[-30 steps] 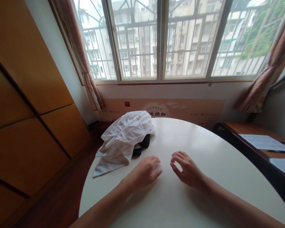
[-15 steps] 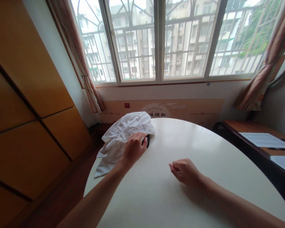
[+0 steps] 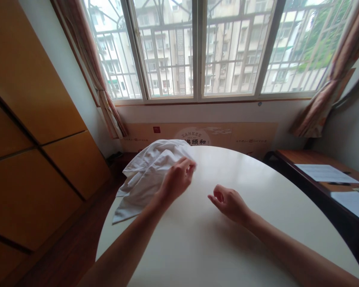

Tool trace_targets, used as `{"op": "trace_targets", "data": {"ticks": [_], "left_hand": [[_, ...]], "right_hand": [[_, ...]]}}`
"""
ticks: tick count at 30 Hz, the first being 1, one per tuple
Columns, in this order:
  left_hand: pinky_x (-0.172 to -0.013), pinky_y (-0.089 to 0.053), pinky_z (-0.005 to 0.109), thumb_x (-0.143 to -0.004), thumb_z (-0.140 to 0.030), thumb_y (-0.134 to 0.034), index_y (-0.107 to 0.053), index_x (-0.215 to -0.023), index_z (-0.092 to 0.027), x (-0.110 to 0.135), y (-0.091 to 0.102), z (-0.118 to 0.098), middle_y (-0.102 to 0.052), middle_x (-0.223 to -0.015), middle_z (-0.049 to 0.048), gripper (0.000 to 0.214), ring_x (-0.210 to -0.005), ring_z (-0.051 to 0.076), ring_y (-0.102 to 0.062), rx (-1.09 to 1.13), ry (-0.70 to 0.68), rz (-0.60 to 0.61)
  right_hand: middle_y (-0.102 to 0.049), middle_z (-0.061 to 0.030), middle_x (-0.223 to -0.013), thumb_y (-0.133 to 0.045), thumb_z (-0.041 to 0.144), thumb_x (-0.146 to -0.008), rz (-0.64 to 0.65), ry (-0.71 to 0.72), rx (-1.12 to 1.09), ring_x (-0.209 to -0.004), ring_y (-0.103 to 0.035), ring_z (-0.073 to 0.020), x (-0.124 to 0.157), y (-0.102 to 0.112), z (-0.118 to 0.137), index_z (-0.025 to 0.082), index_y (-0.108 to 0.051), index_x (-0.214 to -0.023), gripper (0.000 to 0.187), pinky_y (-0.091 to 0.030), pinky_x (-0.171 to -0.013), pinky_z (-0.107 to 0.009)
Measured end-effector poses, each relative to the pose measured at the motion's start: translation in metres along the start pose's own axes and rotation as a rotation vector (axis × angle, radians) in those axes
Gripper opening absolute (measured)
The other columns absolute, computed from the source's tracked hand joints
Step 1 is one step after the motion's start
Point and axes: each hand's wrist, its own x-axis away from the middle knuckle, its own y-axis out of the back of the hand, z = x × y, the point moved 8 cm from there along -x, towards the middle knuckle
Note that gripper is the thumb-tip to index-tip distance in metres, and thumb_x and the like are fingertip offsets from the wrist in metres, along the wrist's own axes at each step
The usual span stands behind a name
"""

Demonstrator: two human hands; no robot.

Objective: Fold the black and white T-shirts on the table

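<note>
A white cloth (image 3: 149, 167), wrinkled and bunched, lies over the far left part of the round white table (image 3: 242, 171), with one corner spread toward me. My left hand (image 3: 179, 175) is at the cloth's right edge, overlapping it in view. Its fingers are curled, and the fingertips are slightly blurred. Whether anything is inside them is hidden. To the right, over the bare tabletop, my right hand (image 3: 229, 201) has loosely bent fingers. Its thumb stands apart from them, and nothing shows between.
A brown side table (image 3: 311, 157) with papers (image 3: 323, 173) and a dark pen-like item (image 3: 344, 183) stands at the right. Wooden cabinets (image 3: 62, 159) line the left. Beyond the table are a printed board (image 3: 251, 133) and barred windows (image 3: 227, 59).
The black object beside the cloth, under my left hand earlier, no longer shows. My left hand has shifted slightly right. My right hand has moved up, its thumb now apart from the fingers. The view shifted slightly.
</note>
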Motion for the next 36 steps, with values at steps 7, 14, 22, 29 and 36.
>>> {"op": "trace_targets", "data": {"ticks": [7, 14, 22, 29, 36], "left_hand": [[-0.087, -0.051, 0.03, -0.103, -0.026, -0.053, -0.063, -0.098, -0.02, 0.037, -0.049, -0.081, -0.07, -0.102, 0.0069, 0.013, -0.093, 0.019, -0.066, 0.516, -0.063, 0.265], [-0.068, -0.046, 0.031, -0.103, -0.036, -0.044, -0.053, -0.094, -0.021, 0.045, -0.049, 0.01, -0.06, -0.083, 0.0027, 0.02, -0.073, 0.019, -0.057, 0.48, 0.527, -0.002], [-0.092, -0.05, 0.037, -0.087, -0.055, -0.074, -0.055, -0.131, -0.021, 0.044, -0.042, -0.026, -0.063, -0.128, 0.0114, 0.059, -0.105, 0.029, -0.066, 0.147, 0.132, 0.392], [-0.067, -0.036, 0.028, -0.09, -0.018, -0.057, -0.059, -0.083, -0.022, 0.049, -0.055, -0.015, -0.067, -0.08, 0.0019, 0.008, -0.075, 0.02, -0.063, -0.028, 0.175, 0.556], [-0.064, -0.027, 0.032, -0.095, -0.027, -0.052, -0.049, -0.074, -0.023, 0.042, -0.042, 0.002, -0.064, -0.072, 0.0038, 0.021, -0.07, 0.02, -0.058, -0.119, 0.305, 0.417]], "right_hand": [[-0.07, -0.0107, -0.111, -0.056, 0.029, -0.091, -0.13, 0.134, -0.246, -0.102, -0.067, -0.0284, -0.002, 0.034, 0.003, 0.023, -0.063, -0.11, 0.021, -0.053, -0.088, -0.04], [-0.051, 0.0019, -0.068, -0.064, 0.056, -0.095, -0.077, -0.027, -0.492, -0.065, -0.049, -0.0173, -0.012, 0.063, -0.014, 0.024, -0.05, -0.075, 0.04, -0.039, -0.058, -0.028], [-0.055, 0.0016, -0.076, -0.074, 0.064, -0.089, 0.474, -0.312, -0.877, -0.063, -0.044, -0.0117, 0.011, 0.052, -0.02, 0.017, -0.062, -0.092, 0.049, -0.032, -0.055, -0.023], [-0.065, -0.002, -0.089, -0.081, 0.057, -0.083, 0.758, -0.29, -0.791, -0.075, -0.055, -0.0156, 0.024, 0.046, -0.035, 0.015, -0.068, -0.106, 0.05, -0.041, -0.064, -0.024], [-0.067, -0.0031, -0.113, -0.085, 0.03, -0.075, 0.854, -0.091, -0.594, -0.102, -0.061, -0.0238, 0.034, 0.051, -0.014, 0.019, -0.062, -0.118, 0.051, -0.051, -0.085, -0.03]]}}
